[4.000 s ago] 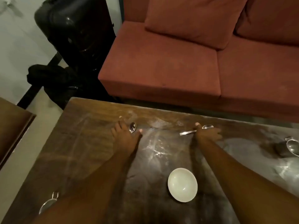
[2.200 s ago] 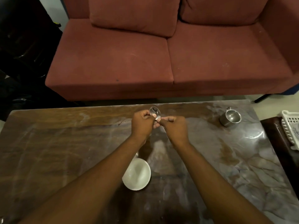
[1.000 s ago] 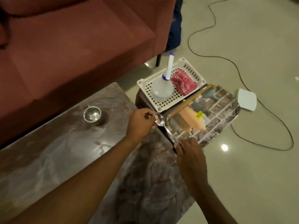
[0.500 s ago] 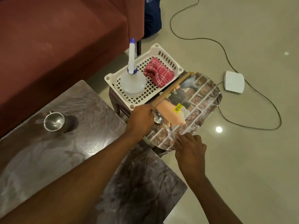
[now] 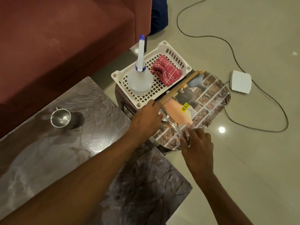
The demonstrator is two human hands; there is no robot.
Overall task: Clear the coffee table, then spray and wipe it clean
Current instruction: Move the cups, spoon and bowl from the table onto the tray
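The spoon (image 5: 168, 120) is held just past the desk's (image 5: 90, 143) far corner, above a brick-printed tray (image 5: 211, 98); whether it touches the tray cannot be told. The left hand (image 5: 146, 121) has its fingers curled round the bowl end, and the right hand (image 5: 198, 143) pinches the handle's tip between bent fingertips. A yellow price sticker (image 5: 185, 108) sits on the tray just beyond the spoon's bowl. Beside the tray, a white basket (image 5: 154, 49) holds an upright spray bottle (image 5: 139, 82) and a crumpled red checked cloth (image 5: 165, 72). A steel cup (image 5: 60, 118) stands on the desk near the red sofa (image 5: 65, 38). On the floor lie a dark cable (image 5: 235, 60) and a white box (image 5: 240, 82).
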